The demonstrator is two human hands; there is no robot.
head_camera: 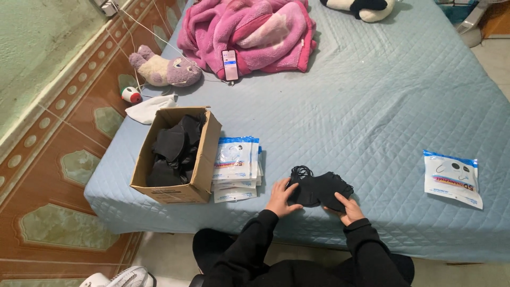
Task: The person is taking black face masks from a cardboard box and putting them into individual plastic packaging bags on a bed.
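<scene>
1. Far up and left of the hands, a soft plush toy [166, 69] in lilac and cream lies at the edge of the quilted pale-blue bed cover [382, 106], with a small round red-and-white object [130, 94] and a white cloth [150, 108] just below it.
2. Left of the left hand stands an open brown cardboard box [199, 165], filled with loose black face masks [172, 146].
3. Between box and left hand lies a stack of flat, glossy white-and-blue pouches [236, 169].
4. The left hand [280, 197] rests fingers curled on the left end of a small pile of black masks [319, 188], gripping its edge.
5. The right hand [348, 208] pinches the pile's right lower edge, fingers partly bent. The pile lies on the cover between both hands, ear loops spilling at the top.
6. Well right of the right hand lies a single pouch [453, 178].
7. Far above the hands, a fluffy pink blanket [249, 32] is bunched, a phone [230, 65] against it.
</scene>
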